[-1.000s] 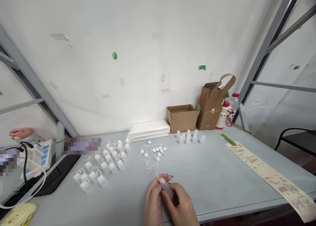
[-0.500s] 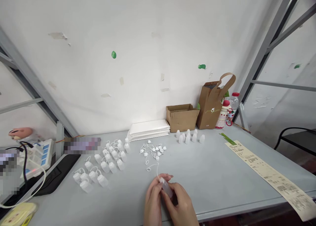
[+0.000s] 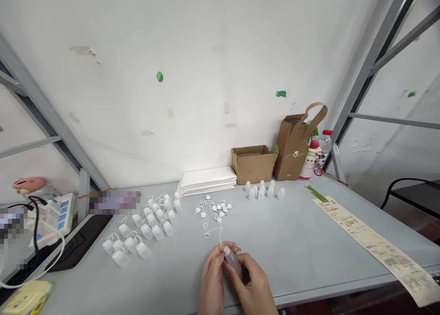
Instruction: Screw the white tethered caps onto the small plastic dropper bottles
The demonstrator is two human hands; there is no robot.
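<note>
A small translucent squeeze bottle [image 3: 233, 261] is held tilted between my two hands near the table's front edge. My right hand [image 3: 252, 278] is closed round its body. From the other side my left hand [image 3: 213, 271] curls its fingers about the neck, thumb beside it. A thin white cord [image 3: 220, 234] rises from the neck area and loops onto the table; exactly how it meets the bottle is hidden by the fingers. Just beyond lies a loose pile of white caps with curly cords [image 3: 215, 208].
Several capped bottles [image 3: 147, 232] stand at left, several uncapped ones [image 3: 261, 193] at back right. Behind are white flat packs [image 3: 208, 179], a cardboard box [image 3: 254, 163] and a paper bag [image 3: 292, 150]. A long printed paper strip [image 3: 371, 246] hangs over the right front edge.
The bottle has turned slightly in my fingers and shows more of its neck. Both hands stay in nearly the same place; the camera view has shifted a little.
</note>
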